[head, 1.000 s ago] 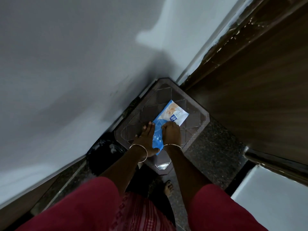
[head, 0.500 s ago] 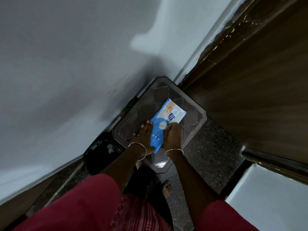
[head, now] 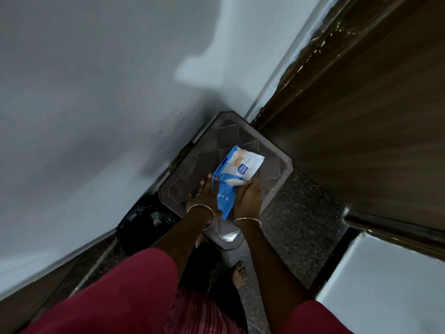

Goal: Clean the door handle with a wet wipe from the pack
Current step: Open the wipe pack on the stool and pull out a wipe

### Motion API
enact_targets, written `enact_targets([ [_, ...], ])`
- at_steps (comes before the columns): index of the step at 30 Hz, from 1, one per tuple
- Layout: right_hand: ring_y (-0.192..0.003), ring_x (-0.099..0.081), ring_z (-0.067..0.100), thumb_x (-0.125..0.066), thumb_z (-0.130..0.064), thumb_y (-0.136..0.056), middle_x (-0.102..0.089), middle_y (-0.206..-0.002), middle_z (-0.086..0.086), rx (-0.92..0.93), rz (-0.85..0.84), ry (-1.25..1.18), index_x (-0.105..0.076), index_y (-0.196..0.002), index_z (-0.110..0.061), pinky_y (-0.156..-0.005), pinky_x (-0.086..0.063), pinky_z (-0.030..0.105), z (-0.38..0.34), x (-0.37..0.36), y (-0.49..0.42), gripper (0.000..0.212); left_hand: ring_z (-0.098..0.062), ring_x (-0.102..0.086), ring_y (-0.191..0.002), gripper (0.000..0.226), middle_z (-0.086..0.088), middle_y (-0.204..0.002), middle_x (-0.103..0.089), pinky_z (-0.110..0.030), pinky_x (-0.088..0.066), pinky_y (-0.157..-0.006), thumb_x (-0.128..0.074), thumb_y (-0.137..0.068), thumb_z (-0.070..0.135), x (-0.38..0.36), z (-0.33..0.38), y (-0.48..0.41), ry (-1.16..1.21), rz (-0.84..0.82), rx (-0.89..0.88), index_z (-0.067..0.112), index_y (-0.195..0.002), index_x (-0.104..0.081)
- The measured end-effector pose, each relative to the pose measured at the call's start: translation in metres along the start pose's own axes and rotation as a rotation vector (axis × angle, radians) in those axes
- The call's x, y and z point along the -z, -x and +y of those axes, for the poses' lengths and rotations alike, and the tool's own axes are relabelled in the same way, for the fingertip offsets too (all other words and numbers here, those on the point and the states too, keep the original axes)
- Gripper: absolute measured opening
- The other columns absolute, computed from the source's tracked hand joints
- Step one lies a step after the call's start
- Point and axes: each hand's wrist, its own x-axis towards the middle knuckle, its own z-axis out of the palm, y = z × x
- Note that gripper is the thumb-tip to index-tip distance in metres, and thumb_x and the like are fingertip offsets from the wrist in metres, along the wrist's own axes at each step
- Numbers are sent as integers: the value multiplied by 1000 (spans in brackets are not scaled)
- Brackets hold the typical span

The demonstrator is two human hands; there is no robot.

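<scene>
Both hands (head: 249, 201) on pack (head: 237, 173) | stool (head: 277, 169) cornered: wall, door

Light: dim, bluish | Bright patch: wall (head: 197, 71) | Shadow: dark in corner beside stool (head: 277, 165) | Edges: wide-angle bending | Focus: soft, grainy
</scene>
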Motion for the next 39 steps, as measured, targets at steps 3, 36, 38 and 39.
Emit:
enact_targets([
  [3, -79, -54, 19, -53, -7, -98, -61, -92, 19, 38, 16, -9, -51, -105, 11, -64, -30, 8, -5, 3, 5, 19, -27, 11, -153, 111, -1, -163, 27, -62, -16, -118, -67, -88, 37, 1, 3, 3, -8, 4, 9, 24, -153, 22],
  [36, -92, -67, 24, -57, -6, -96, -70, -99, 17, 258, -57, 25, -60, -96, 1, -75, -48, 20, 2, 13, -16, 8, -41, 17, -150, 76, -9, -166, 15, -62, -4, -118, -61, -91, 47, 33, 2, -29, -153, 345, -109, 56, -149, -14],
  [38, -86, -62, 19, -51, -7, -99, -67, -96, 18, 251, -69, -11, -55, -95, 0, -70, -40, 6, 2, 11, -15, 10, -40, 17, -150, 78, -9, -166, 15, -62, -2, -118, -62, -90, 47, 31, 2, -28, -171, 368, -108, 56, -149, -12],
  [39, -84, -61, 18, -49, -5, -99, -66, -94, 18, 249, -71, -24, -53, -94, 1, -67, -37, 3, 1, 11, -15, 8, -40, 17, -150, 79, -9, -166, 15, -61, -1, -118, -62, -89, 47, 30, 2, -28, -170, 376, -109, 56, -149, -12],
])
